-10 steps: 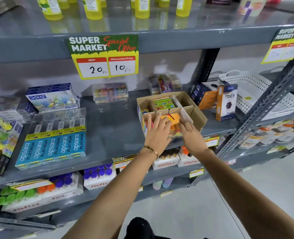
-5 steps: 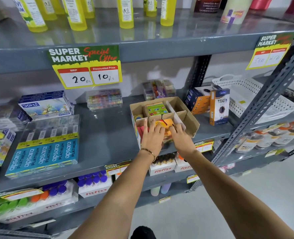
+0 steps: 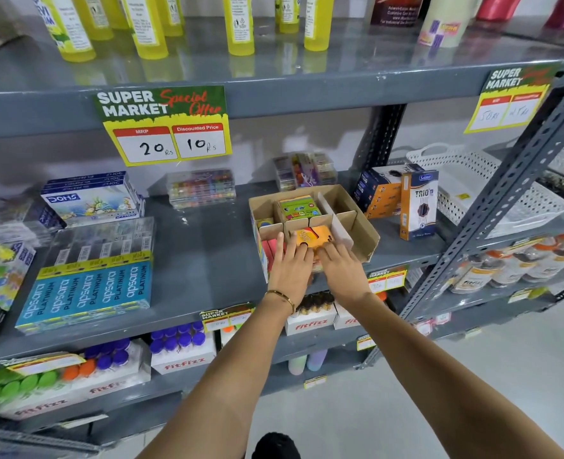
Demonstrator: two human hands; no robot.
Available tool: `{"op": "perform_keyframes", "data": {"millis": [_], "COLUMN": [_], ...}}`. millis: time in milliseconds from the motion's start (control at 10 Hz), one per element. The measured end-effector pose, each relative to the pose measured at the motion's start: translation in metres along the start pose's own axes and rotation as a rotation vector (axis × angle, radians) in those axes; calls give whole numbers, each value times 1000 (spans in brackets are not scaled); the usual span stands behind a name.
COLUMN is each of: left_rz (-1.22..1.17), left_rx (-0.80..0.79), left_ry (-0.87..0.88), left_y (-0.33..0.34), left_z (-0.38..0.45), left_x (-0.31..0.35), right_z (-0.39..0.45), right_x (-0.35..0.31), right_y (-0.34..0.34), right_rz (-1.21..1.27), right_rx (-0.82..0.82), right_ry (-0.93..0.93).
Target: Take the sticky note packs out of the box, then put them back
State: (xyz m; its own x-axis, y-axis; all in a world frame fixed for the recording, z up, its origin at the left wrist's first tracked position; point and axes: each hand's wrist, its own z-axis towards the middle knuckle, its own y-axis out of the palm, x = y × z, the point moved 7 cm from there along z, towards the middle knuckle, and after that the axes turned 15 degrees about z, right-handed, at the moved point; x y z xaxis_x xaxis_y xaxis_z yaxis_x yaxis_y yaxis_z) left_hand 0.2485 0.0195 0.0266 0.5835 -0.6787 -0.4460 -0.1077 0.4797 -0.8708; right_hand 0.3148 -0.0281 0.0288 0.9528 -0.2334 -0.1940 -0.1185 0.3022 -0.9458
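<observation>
Grey shelf (image 3: 201,260), middle tier. Divided cardboard box (image 3: 366,241) sits at its front edge, overhanging slightly. I read the step as seating the orange sticky note pack (image 3: 313,236) in the front middle compartment; a green pack (image 3: 299,208) lies in the compartment behind. Left hand (image 3: 290,270) and right hand (image 3: 342,270) both rest on the orange pack, fingers flat and loosely spread, pressing more than gripping. Next: press evenly, then withdraw. Dividers close; bare shelf to the left.
</observation>
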Motion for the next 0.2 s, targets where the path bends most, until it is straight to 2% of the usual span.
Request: {"op": "perform_keyframes", "data": {"millis": [100, 200], "left_rz": [-22, -29], "left_rx": [-2, 29], "left_ry": [30, 3], "left_y": [1, -2], "left_z": [-2, -6], "left_x": [2, -1], "right_z": [-5, -6], "right_x": [-2, -4], "right_y": [2, -11], "right_rz": [24, 4], "right_rx": [2, 142], "right_ry": [-31, -7]}}
